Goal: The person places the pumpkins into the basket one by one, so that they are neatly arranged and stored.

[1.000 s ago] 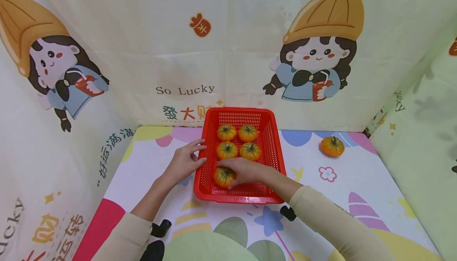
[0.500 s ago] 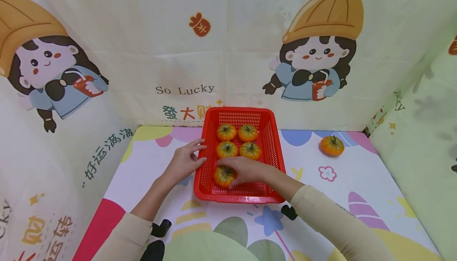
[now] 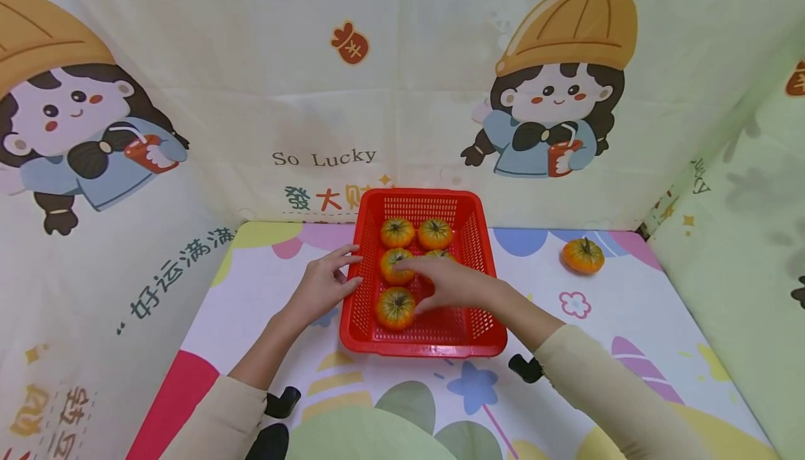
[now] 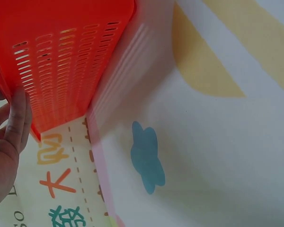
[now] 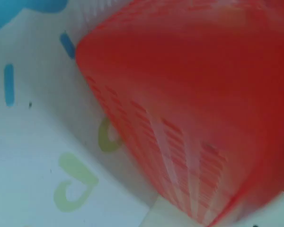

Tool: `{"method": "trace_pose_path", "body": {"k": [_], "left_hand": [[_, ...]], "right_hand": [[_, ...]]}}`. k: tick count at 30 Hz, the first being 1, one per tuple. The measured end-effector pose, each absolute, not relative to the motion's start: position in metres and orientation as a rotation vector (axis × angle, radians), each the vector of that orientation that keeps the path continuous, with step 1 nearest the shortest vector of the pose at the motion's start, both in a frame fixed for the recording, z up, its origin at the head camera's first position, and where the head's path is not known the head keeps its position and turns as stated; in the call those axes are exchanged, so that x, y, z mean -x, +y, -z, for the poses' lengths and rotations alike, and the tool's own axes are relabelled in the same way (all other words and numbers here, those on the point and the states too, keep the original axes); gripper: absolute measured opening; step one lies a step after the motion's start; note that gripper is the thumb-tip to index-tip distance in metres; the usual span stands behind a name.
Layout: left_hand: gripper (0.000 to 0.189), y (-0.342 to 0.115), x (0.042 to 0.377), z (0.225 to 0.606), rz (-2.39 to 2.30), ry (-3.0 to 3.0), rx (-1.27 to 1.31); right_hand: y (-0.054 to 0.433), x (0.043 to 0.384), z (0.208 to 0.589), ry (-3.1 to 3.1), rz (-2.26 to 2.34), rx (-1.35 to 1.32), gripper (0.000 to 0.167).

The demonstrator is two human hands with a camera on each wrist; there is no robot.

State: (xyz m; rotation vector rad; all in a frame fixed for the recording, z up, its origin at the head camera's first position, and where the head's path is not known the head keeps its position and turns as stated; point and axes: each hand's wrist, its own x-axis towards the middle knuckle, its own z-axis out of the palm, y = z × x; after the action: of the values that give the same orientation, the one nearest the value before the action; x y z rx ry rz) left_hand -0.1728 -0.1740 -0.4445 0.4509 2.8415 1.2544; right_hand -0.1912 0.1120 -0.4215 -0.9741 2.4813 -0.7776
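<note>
A red plastic basket (image 3: 423, 349) with slotted walls holds several small orange-green pumpkins, set in rows. My left hand (image 3: 323, 285) rests its fingers and thumb on the basket's left rim; the left wrist view shows those fingers (image 4: 19, 116) against the rim. Inside the basket my right hand (image 3: 449, 283) hovers with fingers spread, just right of the nearest pumpkin (image 3: 395, 308). Its fingers partly cover a middle-row pumpkin (image 3: 395, 271) and most of another pumpkin (image 3: 440, 254). The right hand is not seen in the right wrist view, where the basket wall (image 5: 194, 94) is blurred.
One more pumpkin (image 3: 583, 256) sits on the table at the right, outside the basket. A patterned cloth (image 3: 352, 383) covers the table. Printed cloth walls (image 3: 428, 117) stand behind and at both sides, close to the basket's far end.
My right hand has let go of the nearest pumpkin and moved up and to the right. That pumpkin stays at the basket's near left. The left hand has not moved.
</note>
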Motion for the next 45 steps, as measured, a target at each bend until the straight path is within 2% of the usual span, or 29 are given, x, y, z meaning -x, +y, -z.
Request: {"method": "trace_pose_path", "body": {"k": [8,19,36,45], "left_hand": [[0.048,-0.174,0.172,0.443,-1.26,2.831,-0.451],[0.047,-0.173,0.173,0.444,-1.264,2.839,-0.465],[0.046,-0.172,0.171,0.443,-1.235,2.857,-0.467],[0.045,-0.172,0.173,0.444,-1.238,2.868,-0.487]], "right_hand": [[0.145,0.188,0.405,2.524,0.926,0.817,0.085],[0.2,0.178,0.409,2.688,1.069,0.7,0.082],[0.277,0.17,0.441,2.928,1.115,0.512,0.08],[0.314,0.175,0.452,3.043,1.089,0.367,0.089]]}}
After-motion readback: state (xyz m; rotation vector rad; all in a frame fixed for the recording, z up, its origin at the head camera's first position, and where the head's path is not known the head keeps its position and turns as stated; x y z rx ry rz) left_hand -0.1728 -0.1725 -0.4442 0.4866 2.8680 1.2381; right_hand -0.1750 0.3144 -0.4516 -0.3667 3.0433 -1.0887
